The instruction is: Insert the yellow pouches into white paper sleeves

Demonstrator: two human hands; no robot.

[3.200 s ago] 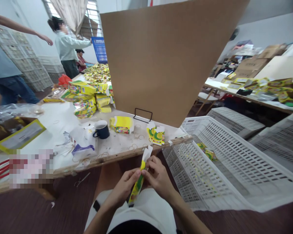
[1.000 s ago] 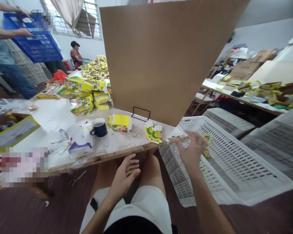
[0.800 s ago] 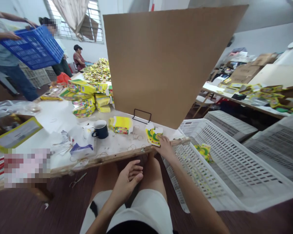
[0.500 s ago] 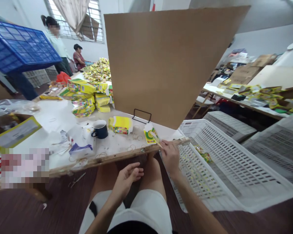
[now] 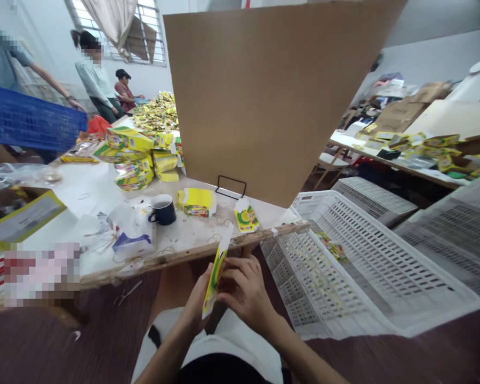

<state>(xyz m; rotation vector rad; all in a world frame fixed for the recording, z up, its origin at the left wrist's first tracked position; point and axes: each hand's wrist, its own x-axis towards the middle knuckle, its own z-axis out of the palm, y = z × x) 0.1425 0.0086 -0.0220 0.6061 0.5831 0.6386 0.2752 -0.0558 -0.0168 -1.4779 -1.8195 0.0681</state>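
Observation:
A flat yellow and green carton (image 5: 213, 285) with a white flap is upright above my lap, seen nearly edge-on. My left hand (image 5: 198, 298) grips it from the left side. On its right side, my right hand (image 5: 244, 290) has bent fingers against or just beside the carton; whether they pinch it is hard to make out. Another flat yellow carton (image 5: 247, 216) lies near the table's front edge. Left of it are a yellow bundle of cartons (image 5: 197, 202) and a dark mug (image 5: 162, 209).
A large cardboard sheet (image 5: 272, 101) stands on the table (image 5: 192, 234). White crates (image 5: 384, 261) are at the right, the nearest holding a few packets. Stacked yellow cartons (image 5: 132, 154) are at the back left. A person carries a blue crate (image 5: 32, 117).
A carton has come from the table edge to above my lap, now between my hands. My right hand moved left and down. The blue crate has lowered, and its carrier shows more.

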